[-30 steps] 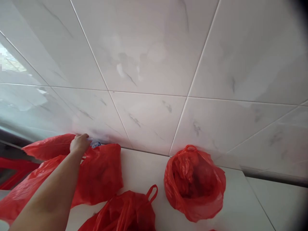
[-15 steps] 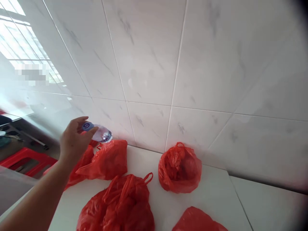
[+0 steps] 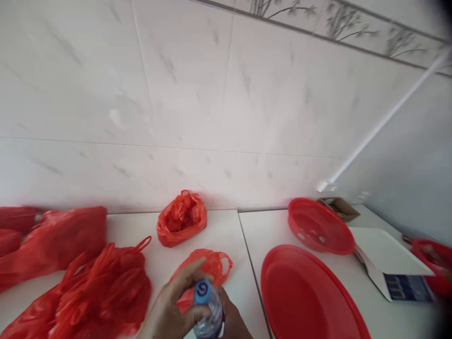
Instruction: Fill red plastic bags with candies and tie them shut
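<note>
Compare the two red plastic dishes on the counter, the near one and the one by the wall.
The near red plate is larger, shallow and lies flat with a plain surface. The red basket by the wall is smaller, deeper, tilted toward the camera, with slots in its bottom. Both are round, red plastic, and sit on the white counter.

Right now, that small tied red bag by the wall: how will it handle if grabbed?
The small red bag looks like thin, crinkled plastic, so probably floppy and deforming under grip. It sits bunched and squat on the counter, so unlikely to roll. Weight is unclear; contents are hidden.
</note>
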`<state>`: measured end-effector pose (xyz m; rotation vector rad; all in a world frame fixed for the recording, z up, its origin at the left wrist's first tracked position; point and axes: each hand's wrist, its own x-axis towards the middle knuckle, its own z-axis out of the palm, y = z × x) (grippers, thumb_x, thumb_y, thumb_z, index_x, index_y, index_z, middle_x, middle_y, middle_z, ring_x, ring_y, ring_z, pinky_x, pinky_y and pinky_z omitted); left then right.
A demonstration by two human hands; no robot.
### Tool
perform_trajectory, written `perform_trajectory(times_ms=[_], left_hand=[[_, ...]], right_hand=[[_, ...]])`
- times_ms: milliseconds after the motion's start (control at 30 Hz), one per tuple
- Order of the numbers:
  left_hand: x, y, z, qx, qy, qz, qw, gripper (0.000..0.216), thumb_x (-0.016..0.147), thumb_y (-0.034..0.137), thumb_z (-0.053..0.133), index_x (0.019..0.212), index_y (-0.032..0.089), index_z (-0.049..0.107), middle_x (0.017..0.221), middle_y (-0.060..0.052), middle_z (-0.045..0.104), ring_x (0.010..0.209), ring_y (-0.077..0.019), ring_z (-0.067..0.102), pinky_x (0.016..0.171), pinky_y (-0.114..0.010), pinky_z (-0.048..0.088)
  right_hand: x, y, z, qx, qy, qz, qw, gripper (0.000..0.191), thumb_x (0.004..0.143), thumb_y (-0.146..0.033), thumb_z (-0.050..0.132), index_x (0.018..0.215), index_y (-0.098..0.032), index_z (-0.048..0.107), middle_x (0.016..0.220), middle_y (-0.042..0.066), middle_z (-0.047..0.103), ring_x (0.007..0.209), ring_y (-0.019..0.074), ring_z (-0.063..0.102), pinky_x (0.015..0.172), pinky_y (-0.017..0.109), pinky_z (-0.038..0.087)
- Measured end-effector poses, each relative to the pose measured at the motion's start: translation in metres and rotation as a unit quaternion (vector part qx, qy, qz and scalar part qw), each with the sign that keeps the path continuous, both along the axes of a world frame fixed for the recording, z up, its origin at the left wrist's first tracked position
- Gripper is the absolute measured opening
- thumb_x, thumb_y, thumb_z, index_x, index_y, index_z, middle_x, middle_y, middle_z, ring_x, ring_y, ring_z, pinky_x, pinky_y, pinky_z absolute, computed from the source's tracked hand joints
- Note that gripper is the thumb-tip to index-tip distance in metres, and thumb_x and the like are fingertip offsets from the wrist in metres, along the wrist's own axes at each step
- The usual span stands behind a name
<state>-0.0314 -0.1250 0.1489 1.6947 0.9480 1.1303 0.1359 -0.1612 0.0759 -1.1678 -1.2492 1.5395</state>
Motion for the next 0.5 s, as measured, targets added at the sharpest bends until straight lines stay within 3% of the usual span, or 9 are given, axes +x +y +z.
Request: perform_trajectory(times_ms=[100, 167, 233, 333, 400, 500], left_hand=[[0.028, -0.01, -0.015, -0.009, -0.036, 0.021, 0.999, 0.101, 0.059, 0.07, 0.069, 0.145, 0.034, 0.032, 0.137, -0.012, 0.056, 0.122, -0.033, 0.055, 0.1, -0.045, 0.048], [0.042, -0.014, -0.023, -0.049, -0.015, 0.003, 0.999, 0.108, 0.052, 0.073, 0.072, 0.143, 0.027, 0.036, 0.137, -0.015, 0.055, 0.122, -0.0363, 0.055, 0.099, -0.046, 0.049], [0.056, -0.015, -0.026, -0.108, 0.029, 0.007, 0.994, 0.091, 0.058, 0.063, 0.075, 0.134, 0.022, 0.046, 0.12, -0.013, 0.066, 0.105, -0.0337, 0.065, 0.088, -0.043, 0.056], [0.074, -0.014, -0.023, -0.136, 0.075, 0.038, 0.987, 0.066, 0.062, 0.044, 0.073, 0.12, 0.021, 0.053, 0.096, -0.005, 0.072, 0.083, -0.0277, 0.07, 0.073, -0.037, 0.058], [0.082, -0.015, -0.02, -0.113, 0.098, 0.01, 0.989, 0.057, 0.06, 0.034, 0.071, 0.114, 0.023, 0.055, 0.093, -0.002, 0.071, 0.079, -0.0248, 0.069, 0.068, -0.033, 0.057], [0.091, -0.017, -0.017, -0.046, 0.117, -0.066, 0.99, 0.05, 0.06, 0.024, 0.065, 0.109, 0.026, 0.056, 0.094, 0.0, 0.071, 0.079, -0.0222, 0.069, 0.068, -0.03, 0.057]], right_hand=[[0.002, -0.006, 0.027, 0.026, 0.053, -0.113, 0.992, 0.067, 0.051, -0.028, 0.077, 0.112, -0.024, 0.05, 0.09, -0.001, 0.063, 0.076, 0.0184, 0.06, 0.069, 0.032, 0.049], [0.005, -0.013, 0.044, 0.04, 0.069, -0.173, 0.982, 0.068, 0.056, -0.026, 0.074, 0.118, -0.024, 0.046, 0.095, 0.002, 0.064, 0.083, 0.0201, 0.062, 0.073, 0.034, 0.05], [0.015, -0.02, 0.061, 0.08, 0.049, -0.151, 0.984, 0.074, 0.059, -0.023, 0.073, 0.127, -0.023, 0.043, 0.107, 0.005, 0.063, 0.094, 0.0223, 0.062, 0.08, 0.036, 0.051], [0.045, -0.033, 0.086, 0.125, -0.093, -0.108, 0.982, 0.077, 0.061, -0.022, 0.076, 0.131, -0.027, 0.045, 0.123, 0.006, 0.057, 0.109, 0.0234, 0.056, 0.093, 0.038, 0.046], [0.067, -0.044, 0.101, 0.106, -0.191, -0.15, 0.964, 0.071, 0.065, -0.029, 0.076, 0.13, -0.03, 0.049, 0.115, 0.003, 0.06, 0.102, 0.0205, 0.057, 0.089, 0.035, 0.047], [0.088, -0.058, 0.122, 0.118, -0.264, -0.212, 0.933, 0.059, 0.071, -0.041, 0.074, 0.126, -0.03, 0.055, 0.095, 0.0, 0.062, 0.08, 0.0141, 0.055, 0.071, 0.027, 0.046]])
